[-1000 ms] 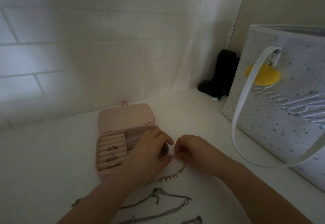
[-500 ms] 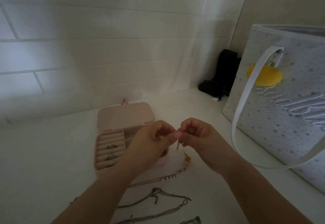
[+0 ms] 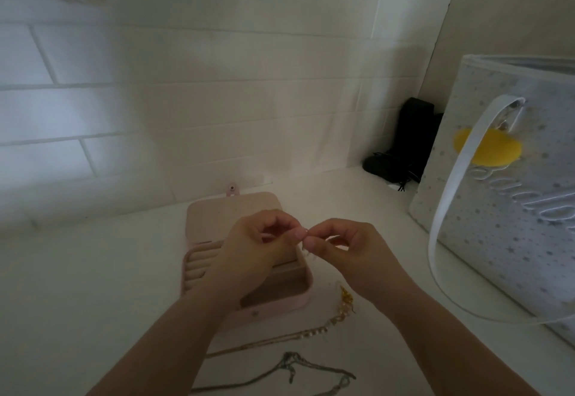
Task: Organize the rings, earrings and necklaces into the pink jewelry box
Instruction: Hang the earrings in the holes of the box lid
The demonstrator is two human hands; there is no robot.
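While pinching something tiny, both hands, left hand [image 3: 258, 240] against right hand [image 3: 348, 249].

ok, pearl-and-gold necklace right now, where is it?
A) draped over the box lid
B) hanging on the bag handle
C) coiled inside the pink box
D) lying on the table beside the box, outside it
D: the pearl-and-gold necklace lies stretched on the white table, in front and to the right of the open pink jewelry box, with none of it visibly inside; both hands are raised above it.
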